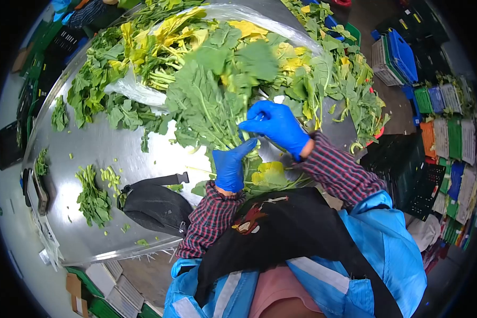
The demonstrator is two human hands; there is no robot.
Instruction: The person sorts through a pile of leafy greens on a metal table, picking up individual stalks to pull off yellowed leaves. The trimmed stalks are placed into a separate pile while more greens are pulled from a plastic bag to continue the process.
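Note:
Both hands wear blue gloves. My left hand (pixel 229 165) is wrapped round the stem end of a bunch of leafy greens (pixel 206 100), whose leaves fan out away from me over the table. Close by on the right, my right hand (pixel 278 127) has its fingers pinched together beside the bunch's stems; what they hold, if anything, is hidden. Behind the bunch lies a pile of greens with yellow leaves (pixel 167 40), partly on clear plastic (pixel 138 91). More leaves, one of them yellow (pixel 268 174), lie beneath my hands.
On the metal table (pixel 143 206) are a black bag (pixel 156 206), a small bunch (pixel 93 196) and cut stem pieces (pixel 110 179). Loose greens (pixel 355 90) cover the right side. Stacked crates (pixel 445 138) stand farther right. Another person's blue glove (pixel 61 5) shows at the top left.

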